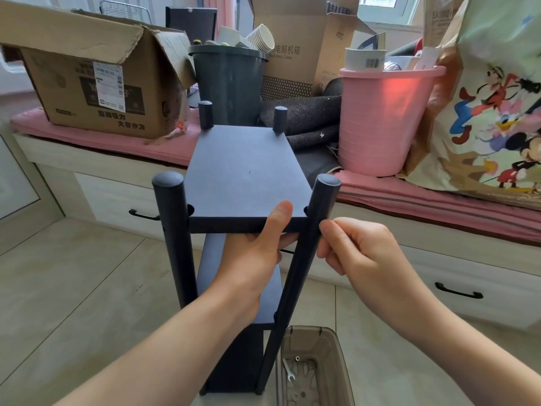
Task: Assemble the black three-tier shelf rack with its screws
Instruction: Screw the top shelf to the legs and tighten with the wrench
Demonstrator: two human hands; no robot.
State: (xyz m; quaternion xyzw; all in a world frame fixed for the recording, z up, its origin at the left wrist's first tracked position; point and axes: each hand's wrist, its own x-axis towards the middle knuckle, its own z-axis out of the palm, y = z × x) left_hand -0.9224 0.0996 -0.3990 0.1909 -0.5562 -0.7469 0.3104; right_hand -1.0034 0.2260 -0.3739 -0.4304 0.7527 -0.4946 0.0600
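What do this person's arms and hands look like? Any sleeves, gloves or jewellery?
Both forearms are bare as far as the picture shows, with no sleeves in view. The left hand and right hand wear no gloves, and no rings, watch or bracelets show. The visible nails look short and unpainted.

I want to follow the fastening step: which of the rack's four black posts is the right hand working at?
The near right black round post: the right hand pinches at it beside the top shelf; the others stand untouched.

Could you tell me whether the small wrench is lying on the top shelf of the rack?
No, the wrench lies in the clear plastic bin on the floor beside the rack, whose top shelf is bare.
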